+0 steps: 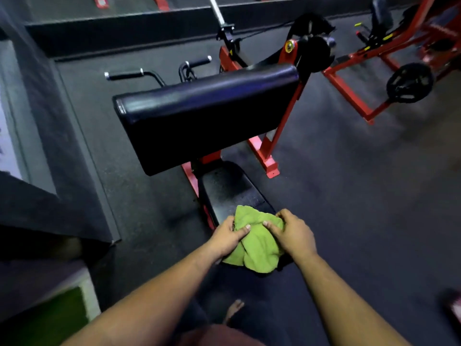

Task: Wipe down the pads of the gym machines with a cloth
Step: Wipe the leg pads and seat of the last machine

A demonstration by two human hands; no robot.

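Hands, two: left hand (pixel 228 237) and right hand (pixel 291 234), each pinching the one green cloth (pixel 257 245) between thumb and curled fingers. Cloth: bunched, lying on the near end of the seat pad (pixel 227 188), partly draped over its edge. Pads on this machine, two: the low black seat pad and one large black arm pad (pixel 204 116), tilted, beyond it (glossy along the top). Frame (pixel 268 151): red. Handles (pixel 129 75), two, black-gripped, behind the arm pad. Weight plate (pixel 409 83), one, far right, on a second red machine. Floor (pixel 349 196): dark rubber.
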